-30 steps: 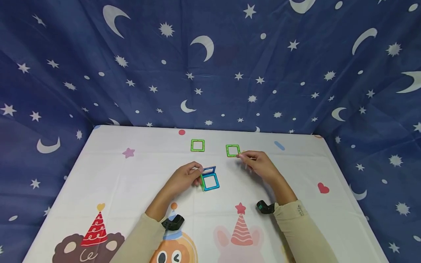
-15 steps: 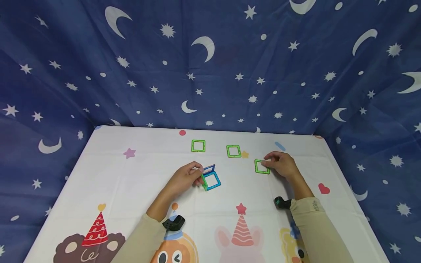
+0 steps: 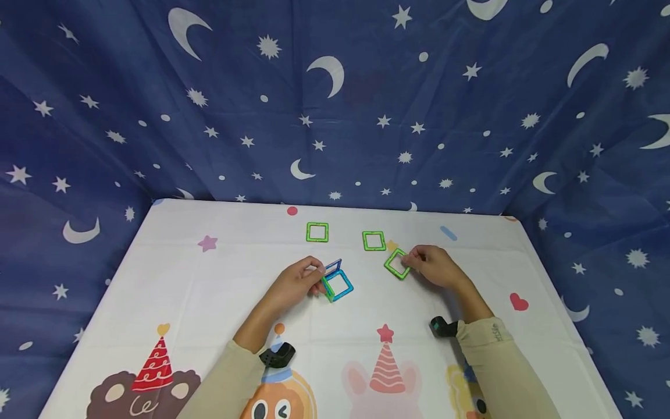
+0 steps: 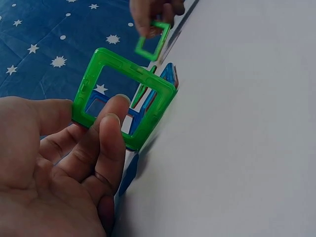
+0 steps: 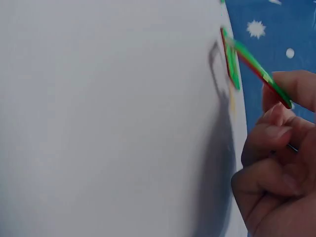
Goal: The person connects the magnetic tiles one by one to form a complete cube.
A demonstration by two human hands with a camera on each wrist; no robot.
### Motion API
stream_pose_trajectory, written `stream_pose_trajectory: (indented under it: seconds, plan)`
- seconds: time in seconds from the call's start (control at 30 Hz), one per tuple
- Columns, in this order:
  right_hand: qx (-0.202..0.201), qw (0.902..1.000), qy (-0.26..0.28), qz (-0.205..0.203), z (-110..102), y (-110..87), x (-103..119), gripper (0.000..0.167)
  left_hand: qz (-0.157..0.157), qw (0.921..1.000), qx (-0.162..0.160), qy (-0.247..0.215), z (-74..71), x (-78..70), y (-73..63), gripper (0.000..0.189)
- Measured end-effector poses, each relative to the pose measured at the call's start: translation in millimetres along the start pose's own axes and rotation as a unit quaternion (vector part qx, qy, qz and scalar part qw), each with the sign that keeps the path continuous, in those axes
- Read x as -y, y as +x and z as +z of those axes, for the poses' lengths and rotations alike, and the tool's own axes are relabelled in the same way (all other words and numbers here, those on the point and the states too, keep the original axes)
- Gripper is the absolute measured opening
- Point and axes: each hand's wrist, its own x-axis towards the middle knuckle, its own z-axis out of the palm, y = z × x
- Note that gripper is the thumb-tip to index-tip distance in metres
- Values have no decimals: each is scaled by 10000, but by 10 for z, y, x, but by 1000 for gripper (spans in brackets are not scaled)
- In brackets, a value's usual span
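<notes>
My left hand [image 3: 295, 280] pinches a green square magnetic tile [image 4: 153, 116] between thumb and fingers. Joined to it in the head view are a light blue square tile [image 3: 344, 294] and a darker blue tile [image 3: 333, 273] tilted up at its far side. To the right, my right hand [image 3: 435, 266] grips another green square tile [image 3: 394, 272] by one corner, turned diamond-wise. The right wrist view shows this tile [image 5: 259, 71] edge-on, above the tabletop, with a red underside edge. A gap separates it from the blue tiles.
Two more green square tiles lie flat toward the back, one at the left [image 3: 317, 240] and one [image 3: 374, 249] close to the held right tile. A white cloth with cartoon prints covers the table [image 3: 251, 233]. Behind hangs a blue star-and-moon curtain [image 3: 356, 174].
My right hand has moved right, then slightly back left, with the green tile, which has turned to a diamond angle. The left hand stays in place while its joined tiles have rotated slightly.
</notes>
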Motion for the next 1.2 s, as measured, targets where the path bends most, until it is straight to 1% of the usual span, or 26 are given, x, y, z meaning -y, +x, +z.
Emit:
stream_pose_trajectory:
  seconds: [0.07, 0.1, 0.17, 0.23, 0.33, 0.5, 0.57, 0.7, 0.77, 0.87, 0.97, 1.13, 1.2]
  plan:
    - [104, 9972, 711, 195, 46, 32, 102, 26, 24, 10000, -12, -6, 3, -13, -5, 20]
    - [177, 9934, 1093, 296, 76, 48, 152, 27, 32, 10000, -17, -17, 4, -19, -8, 20]
    - [403, 9803, 1867, 496, 139, 74, 258, 29, 39, 10000, -31, -20, 5, -30, -17, 20]
    - [742, 9634, 2480, 698, 209, 87, 350, 32, 17, 10000, -52, -4, 8, -36, -26, 19]
    - [1171, 9494, 2834, 681, 300, 86, 476, 32, -15, 10000, -16, 23, 16, -42, -33, 20]
    - [1605, 9356, 3120, 391, 421, 97, 647, 31, -2, 9999, -59, 97, 14, -60, -29, 20]
    - [1779, 9291, 3231, 290, 470, 106, 687, 32, -3, 9999, -97, 118, 10, -65, -29, 19]
    - [2141, 9106, 3525, 256, 558, 107, 717, 33, -3, 9999, -67, 84, 13, -56, -22, 20]
    - [2223, 9050, 3617, 246, 593, 106, 713, 33, 29, 10000, -35, 58, 18, -48, -12, 20]
    - [2237, 9043, 3630, 199, 623, 100, 700, 32, 63, 10000, -22, 37, 22, -48, -9, 21]
    - [2185, 9087, 3553, 156, 646, 94, 698, 31, 51, 10000, -49, 52, 19, -48, -15, 21]
    - [2099, 9264, 3126, -4, 692, 65, 755, 30, 44, 10000, -39, 6, 11, -15, -2, 20]
    - [2071, 9314, 2991, -66, 713, 55, 777, 29, 46, 10000, -29, -7, 9, -3, 0, 20]
